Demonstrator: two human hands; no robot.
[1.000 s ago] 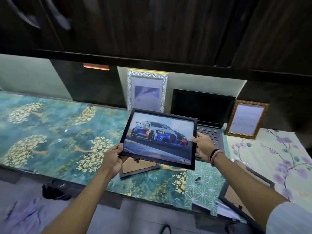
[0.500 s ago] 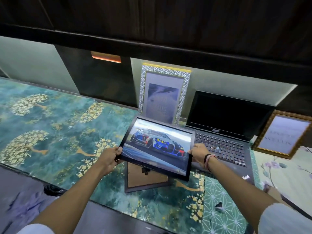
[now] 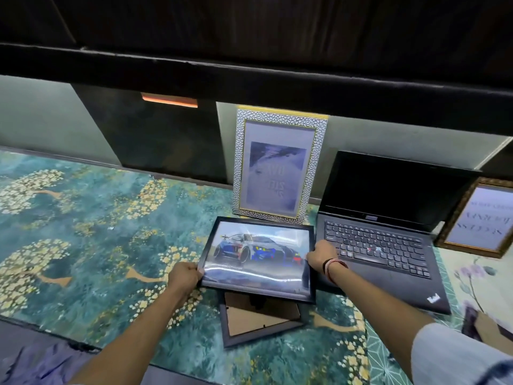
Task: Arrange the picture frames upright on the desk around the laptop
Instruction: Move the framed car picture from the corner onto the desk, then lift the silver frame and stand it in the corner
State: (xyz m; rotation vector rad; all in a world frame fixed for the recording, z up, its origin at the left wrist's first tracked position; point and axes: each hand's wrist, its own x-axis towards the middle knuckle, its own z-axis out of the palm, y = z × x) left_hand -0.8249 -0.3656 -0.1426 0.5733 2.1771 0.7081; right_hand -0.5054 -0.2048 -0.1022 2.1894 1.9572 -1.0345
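Near the centre of the view both hands grip a black-framed car picture [image 3: 261,257] — the left hand [image 3: 185,275] clasps its lower left edge, the right hand [image 3: 319,255] its right edge. It tilts back, just in front of a silver frame [image 3: 279,163] standing upright against the wall, beside the open laptop [image 3: 385,226]. Below it, lower centre, another frame [image 3: 261,319] lies face down on the desk [image 3: 83,232]. At the right edge a gold frame [image 3: 480,218] stands upright — partly cut off.
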